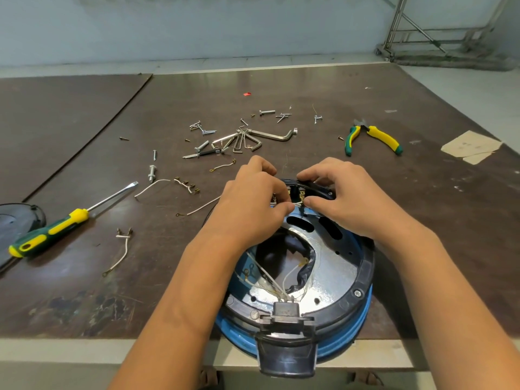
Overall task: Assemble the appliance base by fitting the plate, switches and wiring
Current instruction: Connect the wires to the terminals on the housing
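The blue and black appliance base (pixel 363 280) lies upside down at the table's near edge, with a shiny metal plate (pixel 332 266) inside and white wires (pixel 270 280) running to a black socket block (pixel 285 309) at the front. At the base's far rim sits a black switch housing (pixel 318 190). My left hand (pixel 253 198) and my right hand (pixel 337 198) meet there. Both pinch a short white wire (pixel 298 204) by the switch terminals. The terminals are mostly hidden by my fingers.
A green and yellow screwdriver (pixel 56 229) lies at the left, pliers (pixel 374 137) at the far right. Hex keys (pixel 253 139), screws and bolts are scattered behind my hands. Several loose white wires (pixel 123 249) lie left of the base. A dark cover (pixel 17 220) sits at the left edge.
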The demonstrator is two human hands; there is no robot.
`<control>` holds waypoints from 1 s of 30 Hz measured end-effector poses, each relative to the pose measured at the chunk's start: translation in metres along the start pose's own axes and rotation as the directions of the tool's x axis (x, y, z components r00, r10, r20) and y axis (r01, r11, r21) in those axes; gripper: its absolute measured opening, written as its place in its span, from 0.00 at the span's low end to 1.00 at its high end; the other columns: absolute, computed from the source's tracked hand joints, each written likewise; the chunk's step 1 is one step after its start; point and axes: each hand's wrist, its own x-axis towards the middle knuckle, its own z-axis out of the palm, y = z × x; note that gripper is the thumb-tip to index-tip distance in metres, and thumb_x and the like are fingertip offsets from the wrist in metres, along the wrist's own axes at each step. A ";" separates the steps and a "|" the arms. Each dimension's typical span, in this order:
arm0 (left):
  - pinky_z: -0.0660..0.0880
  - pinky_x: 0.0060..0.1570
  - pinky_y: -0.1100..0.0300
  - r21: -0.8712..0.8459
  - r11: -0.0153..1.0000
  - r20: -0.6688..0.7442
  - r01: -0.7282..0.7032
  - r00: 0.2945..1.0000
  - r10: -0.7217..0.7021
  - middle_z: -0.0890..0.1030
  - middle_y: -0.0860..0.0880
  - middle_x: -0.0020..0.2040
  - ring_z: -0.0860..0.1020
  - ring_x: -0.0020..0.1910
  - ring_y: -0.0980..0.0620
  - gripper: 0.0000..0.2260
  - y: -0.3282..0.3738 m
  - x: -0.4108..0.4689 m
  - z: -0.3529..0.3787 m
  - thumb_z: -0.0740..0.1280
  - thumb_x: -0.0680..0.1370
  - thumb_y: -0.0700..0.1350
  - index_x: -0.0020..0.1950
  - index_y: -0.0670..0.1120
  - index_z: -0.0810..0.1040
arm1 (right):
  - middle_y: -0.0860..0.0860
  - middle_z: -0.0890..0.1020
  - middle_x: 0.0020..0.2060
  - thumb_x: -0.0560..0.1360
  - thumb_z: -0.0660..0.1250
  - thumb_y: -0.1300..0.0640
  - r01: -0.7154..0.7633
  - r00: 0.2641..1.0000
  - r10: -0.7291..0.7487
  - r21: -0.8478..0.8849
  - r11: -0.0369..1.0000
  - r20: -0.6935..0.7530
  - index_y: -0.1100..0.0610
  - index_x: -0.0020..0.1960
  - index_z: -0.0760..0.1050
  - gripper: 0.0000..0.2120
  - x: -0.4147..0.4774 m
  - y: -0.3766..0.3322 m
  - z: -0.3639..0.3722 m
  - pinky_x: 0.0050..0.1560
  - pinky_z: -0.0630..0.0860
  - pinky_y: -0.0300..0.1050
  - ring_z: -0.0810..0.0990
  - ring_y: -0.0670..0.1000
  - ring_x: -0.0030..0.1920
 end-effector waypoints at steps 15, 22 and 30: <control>0.72 0.62 0.44 -0.011 1.000 0.006 0.001 1.000 -0.001 0.69 0.55 0.61 0.70 0.63 0.53 0.04 -0.001 0.000 0.000 0.73 0.75 0.53 0.44 0.55 0.84 | 0.45 0.81 0.56 0.74 0.75 0.57 0.010 1.000 -0.010 0.040 0.999 -0.004 0.48 0.63 0.79 0.18 0.000 0.003 0.000 0.47 0.68 0.29 0.78 0.44 0.54; 0.71 0.62 0.44 -0.015 1.000 0.006 0.001 1.000 -0.001 0.68 0.56 0.60 0.69 0.63 0.54 0.03 -0.001 0.001 0.000 0.73 0.75 0.53 0.43 0.55 0.84 | 0.42 0.83 0.51 0.73 0.76 0.57 0.003 1.000 -0.001 0.073 0.997 -0.031 0.47 0.61 0.80 0.17 0.001 0.004 0.001 0.46 0.68 0.27 0.79 0.41 0.52; 0.71 0.63 0.44 -0.035 0.999 0.013 0.009 1.000 -0.009 0.69 0.56 0.60 0.69 0.63 0.55 0.04 -0.001 0.000 -0.002 0.74 0.74 0.53 0.40 0.58 0.82 | 0.40 0.81 0.50 0.73 0.75 0.57 0.020 1.000 -0.018 0.111 0.994 -0.018 0.47 0.62 0.79 0.18 0.001 0.005 0.002 0.46 0.67 0.26 0.78 0.37 0.52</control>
